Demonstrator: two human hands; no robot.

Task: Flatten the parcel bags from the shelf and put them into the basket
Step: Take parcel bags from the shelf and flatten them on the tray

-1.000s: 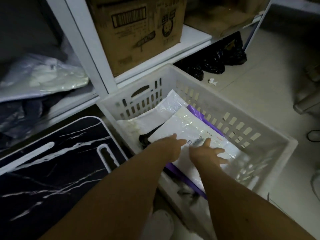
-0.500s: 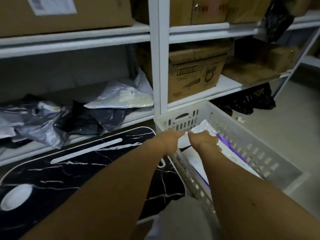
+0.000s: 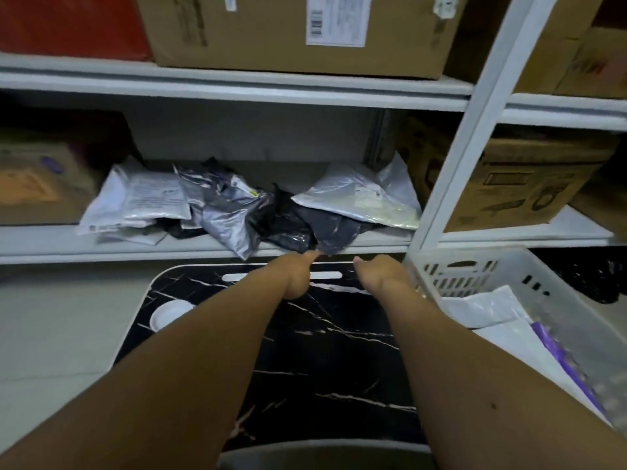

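Single head-worn view, wide-angle, facing forward and down over both forearms toward the shelf (image 3: 203,245). Black marbled tabletop (image 3: 339,351) sits close below the shelf; basket (image 3: 475,266) at its right, cut by the frame edge.

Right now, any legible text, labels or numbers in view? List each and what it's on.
None legible.
White shipping label on top-shelf cardboard box: barcode and print, too blurred.
Printed white parcel bag on the shelf: lines of text, too small.
Right cardboard box: dark printed graphics, unreadable.
Left cardboard box: blurred orange and purple print.
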